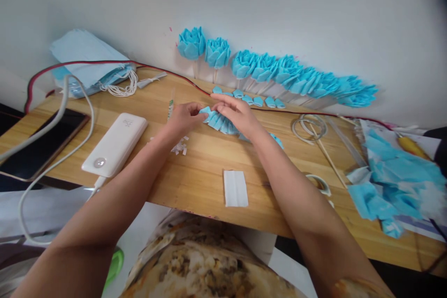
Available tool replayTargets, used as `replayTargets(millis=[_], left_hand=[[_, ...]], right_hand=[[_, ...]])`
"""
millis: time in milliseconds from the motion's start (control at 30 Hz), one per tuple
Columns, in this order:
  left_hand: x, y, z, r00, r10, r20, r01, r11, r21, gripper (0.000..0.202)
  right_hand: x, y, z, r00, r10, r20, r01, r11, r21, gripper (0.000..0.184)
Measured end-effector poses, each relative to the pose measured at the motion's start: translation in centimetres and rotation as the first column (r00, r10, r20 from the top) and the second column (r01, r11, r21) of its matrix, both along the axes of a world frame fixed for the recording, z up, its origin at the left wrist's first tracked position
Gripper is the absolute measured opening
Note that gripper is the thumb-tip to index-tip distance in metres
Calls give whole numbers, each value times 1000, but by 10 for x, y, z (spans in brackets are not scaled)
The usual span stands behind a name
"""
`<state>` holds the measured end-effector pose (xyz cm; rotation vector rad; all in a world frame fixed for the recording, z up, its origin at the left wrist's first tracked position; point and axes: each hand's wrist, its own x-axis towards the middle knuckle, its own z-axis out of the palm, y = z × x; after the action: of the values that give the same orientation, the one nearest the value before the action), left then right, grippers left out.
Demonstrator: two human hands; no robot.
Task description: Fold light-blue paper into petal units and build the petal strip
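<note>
My left hand is at the left end of a row of overlapping light-blue folded petals, its thumb and fingertips closed on the end piece. Over the same row, from the right, reaches my right hand, its fingers stretched out and resting on or just above the pieces. The right hand partly hides the row. Behind the hands lie several small folded blue petals in a loose line. A white folded rectangle lies near the table's front edge, between my forearms. Small white scraps are beside my left wrist.
Blue flowers on sticks lean along the wall. At left are a stack of masks, a phone and a cabled white power bank. At right are coiled wire, a stick, a tape roll and blue scraps.
</note>
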<state>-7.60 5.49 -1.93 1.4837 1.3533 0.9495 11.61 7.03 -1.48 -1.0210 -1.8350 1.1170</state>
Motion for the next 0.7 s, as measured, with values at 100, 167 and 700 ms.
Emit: replayTargets(millis=[100, 167, 700], left_hand=[[0, 0, -1, 1000, -26, 18, 26, 1000, 9, 16], [0, 0, -1, 999, -43, 26, 43, 999, 10, 16], [-6, 5, -9, 964, 159, -212, -84, 942, 324, 34]], right_hand=[[-2, 2, -6, 1000, 18, 15, -18, 1000, 5, 45], [-3, 4, -7, 998, 8, 56, -11, 999, 49, 45], [86, -49, 75, 918, -335, 212, 255, 908, 333, 32]])
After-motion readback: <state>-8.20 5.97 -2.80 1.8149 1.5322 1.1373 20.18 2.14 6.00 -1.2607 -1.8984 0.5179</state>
